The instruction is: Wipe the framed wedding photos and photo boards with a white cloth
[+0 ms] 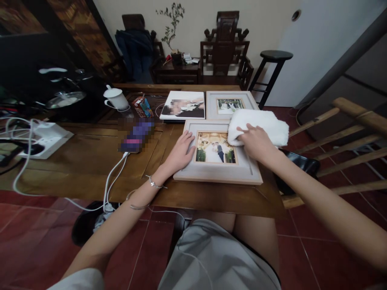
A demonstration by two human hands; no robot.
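A light wooden picture frame [217, 174] lies flat near the front edge of the table, with a wedding photo of a couple in its middle. My left hand [182, 152] rests on the frame's left side, fingers stretched out. My right hand [256, 141] grips a fluffy white towel [255, 120] at the frame's right side; the towel covers the upper right corner. Behind it lies a second light frame [213, 102] with a photo, partly hidden by the towel. Beside that one is a white-edged photo panel [181, 96] stacked on something dark.
The wooden table [90, 155] also holds a phone [136, 136] on a white cable, a drink carton [142, 106], a lidded white cup [116, 99], a power strip [50, 139] and a dark pot [68, 104]. A wooden chair [356, 121] stands close on the right.
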